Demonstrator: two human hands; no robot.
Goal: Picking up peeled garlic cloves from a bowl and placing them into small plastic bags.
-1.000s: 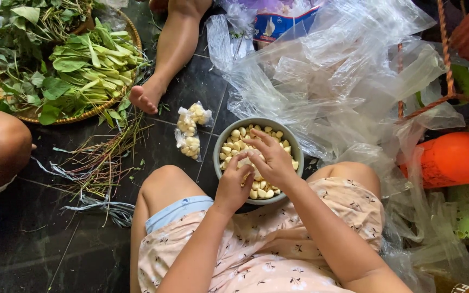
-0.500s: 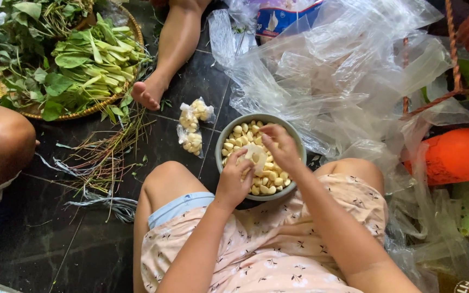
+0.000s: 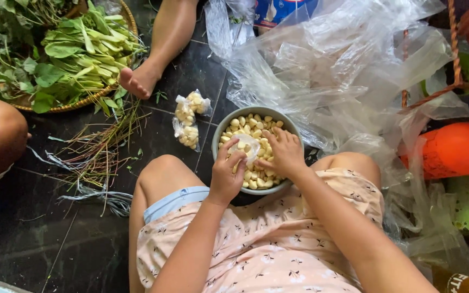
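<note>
Head view: since a second ago the left hand (image 3: 226, 176) has lifted a small clear bag (image 3: 247, 147) over the one grey bowl (image 3: 219, 142) at twelve o'clock; its grip pinches the bag, while the right hand (image 3: 284, 153) rests half-curled on the peeled cloves (image 3: 248, 123), filling. Two packed bags (image 3: 189, 118) lie at ten o'clock.

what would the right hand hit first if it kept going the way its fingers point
The right hand points up and left across the bowl, so it would probably first meet the peeled cloves under its fingertips; depth is hard to judge.
</note>
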